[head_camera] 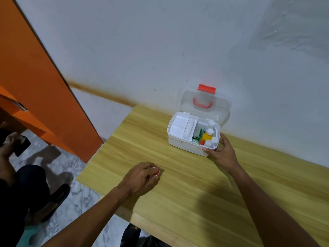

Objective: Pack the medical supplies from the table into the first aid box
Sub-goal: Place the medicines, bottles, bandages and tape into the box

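The left hand [142, 177] is nearest, low on the counter [195, 184] at about 7 o'clock from the box [187, 145]. Its grip is closed around a small round item with a red-and-white face [156, 173] — only an edge peeks out between the fingers, so what it is cannot be told. The right hand [220, 150] has its grip wrapped on the box's near right corner, thumb along the front wall, steadying it.

The box sits at the counter's far side, by the wall, its clear lid [204, 106] tipped open at 12 o'clock. The white tray [179, 127] covers the left half; the right half already holds bottles [209, 134] and green packets [196, 137], closely packed.

No other supplies show on the counter, so this looks like the last item. To do it well: lift it clear, carry it toward 1 o'clock, and lower it into a gap or into the tray — not onto a bottle cap, where it might stop the lid closing. Keep the right hand bracing.
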